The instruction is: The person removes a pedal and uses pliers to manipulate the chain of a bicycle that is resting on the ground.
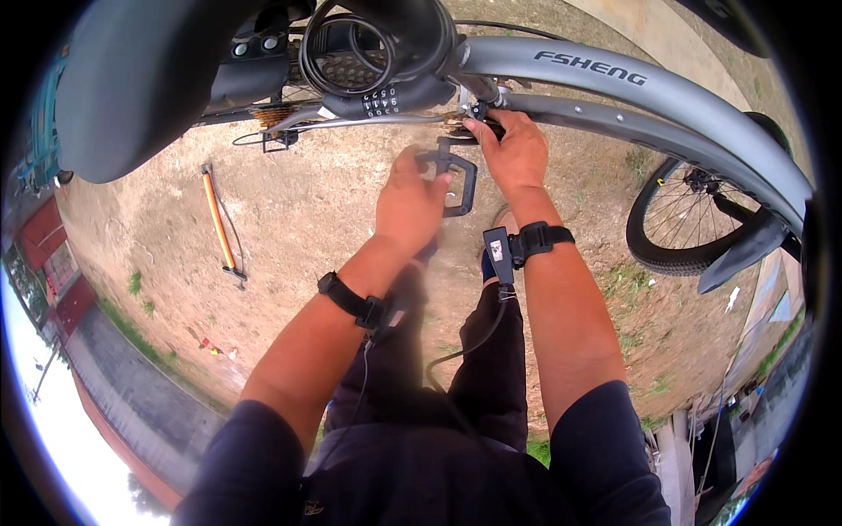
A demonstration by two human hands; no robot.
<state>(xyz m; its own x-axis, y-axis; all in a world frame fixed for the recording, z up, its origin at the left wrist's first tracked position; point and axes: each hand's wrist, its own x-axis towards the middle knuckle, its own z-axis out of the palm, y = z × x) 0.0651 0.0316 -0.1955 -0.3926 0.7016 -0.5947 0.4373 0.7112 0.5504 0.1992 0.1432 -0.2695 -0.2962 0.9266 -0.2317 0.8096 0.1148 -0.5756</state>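
A grey bicycle frame stands across the far side of the view. My left hand curls its fingers and thumb at the left side of a black pedal; the far fingers are partly hidden. To its right, my right hand reaches up to the frame. Its thumb and forefinger close at the front derailleur, a small dark mechanism above the chainring, and the fingertips partly cover it. A thin metal chainstay runs left from there toward the rear sprockets.
A black saddle fills the upper left. Beside it hangs a coiled cable lock. An orange hand pump lies on the dirt ground. The front wheel is at the right. Both wrists wear black straps with cables.
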